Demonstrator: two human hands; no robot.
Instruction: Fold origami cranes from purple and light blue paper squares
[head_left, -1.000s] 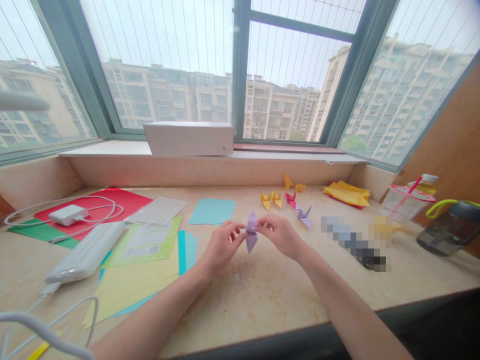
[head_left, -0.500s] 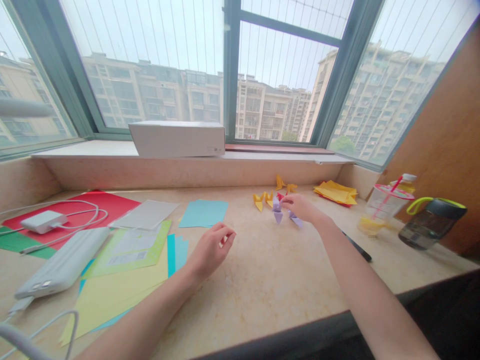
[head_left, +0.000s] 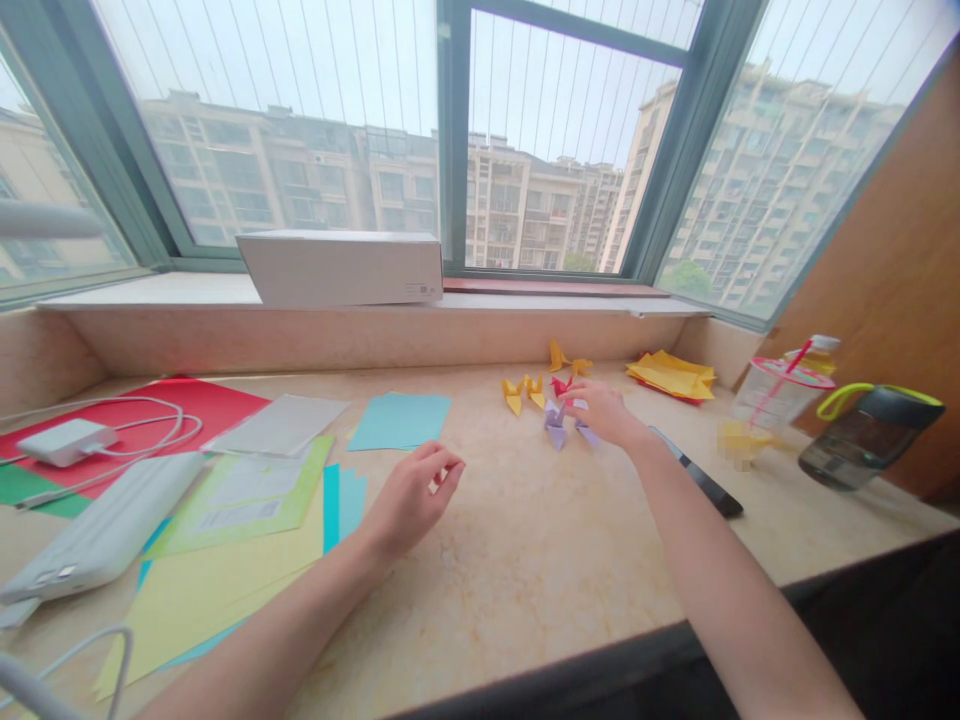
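Observation:
My right hand (head_left: 600, 412) reaches over a group of folded paper figures, its fingers stretched out and slightly apart. Just below its fingertips stand a purple paper crane (head_left: 555, 428) and a second purple piece (head_left: 586, 432), partly covered by the hand. A red folded crane (head_left: 559, 387) sits right behind the fingertips. To their left are yellow paper cranes (head_left: 513, 397), with more yellow ones (head_left: 556, 355) farther back. My left hand (head_left: 420, 492) rests on the countertop with curled fingers and nothing visible in them, close to a stack of blue paper squares (head_left: 400, 421).
Coloured sheets (head_left: 217, 590), a white power bank (head_left: 101, 520) and a charger (head_left: 66, 441) with cables lie left. On the right are yellow papers (head_left: 670, 377), a phone (head_left: 705, 480), a plastic cup (head_left: 780, 392) and a dark bottle (head_left: 870, 440). A white box (head_left: 341, 270) stands on the sill.
My right hand has drawn back slightly from the purple crane, its fingers now spread nearer the red one. My left hand keeps its curled pose. The whole view has shifted slightly.

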